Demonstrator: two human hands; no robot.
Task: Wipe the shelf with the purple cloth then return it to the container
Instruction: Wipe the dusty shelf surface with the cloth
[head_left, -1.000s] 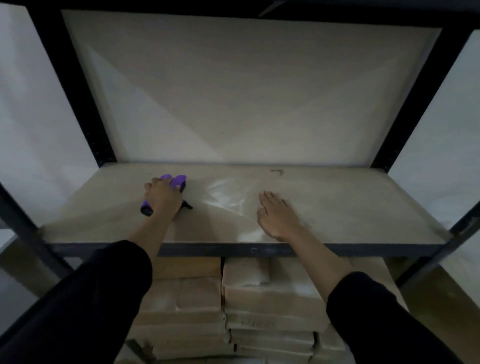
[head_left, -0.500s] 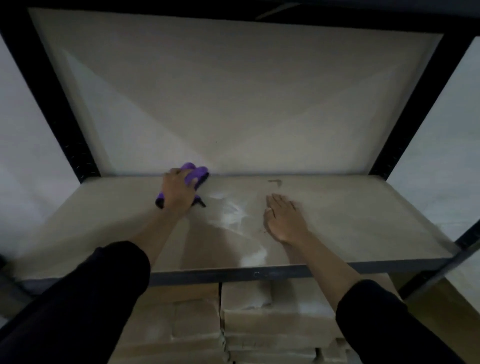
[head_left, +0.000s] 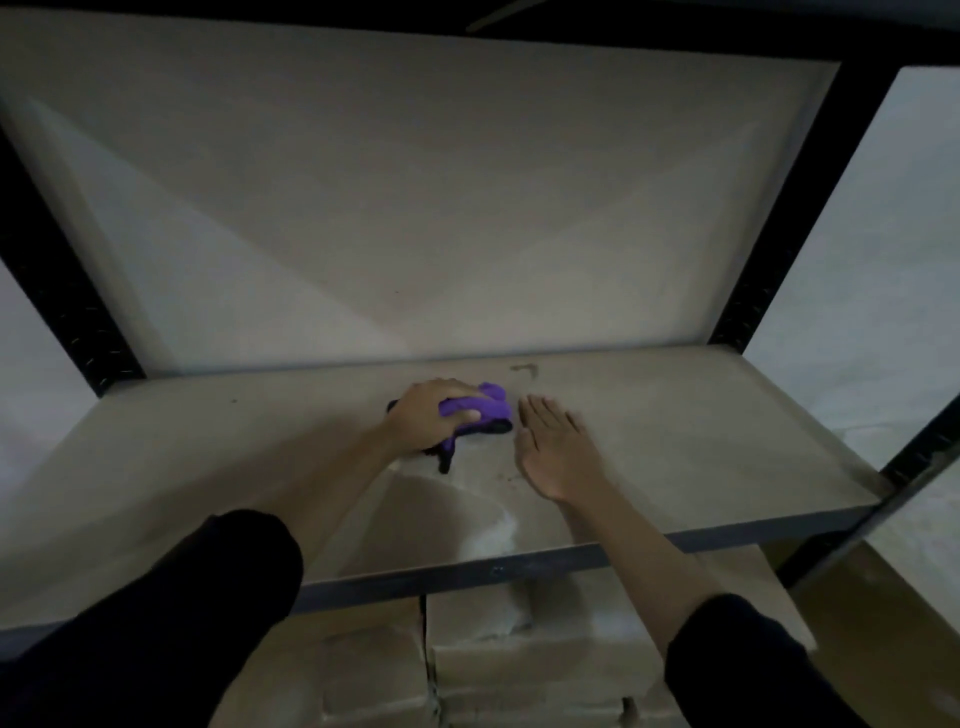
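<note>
My left hand (head_left: 434, 415) presses a bunched purple cloth (head_left: 480, 408) with a dark edge onto the pale shelf board (head_left: 701, 441), near the middle of the board. Its fingers are closed over the cloth. My right hand (head_left: 558, 452) lies flat on the board just right of the cloth, palm down, fingers together and holding nothing. A damp, shiny streak (head_left: 488, 525) shows on the board in front of both hands. No container is in view.
Black metal uprights (head_left: 78, 322) frame the shelf on both sides, with another upright (head_left: 769, 291) at the right rear. A pale back panel (head_left: 415, 208) closes the rear. Stacked tan boxes (head_left: 519, 665) sit under the shelf. A small dark smudge (head_left: 524, 369) marks the board's far edge.
My left hand has swept the cloth from the left part of the board rightward to the middle, next to my right hand. The right hand has stayed flat in place.
</note>
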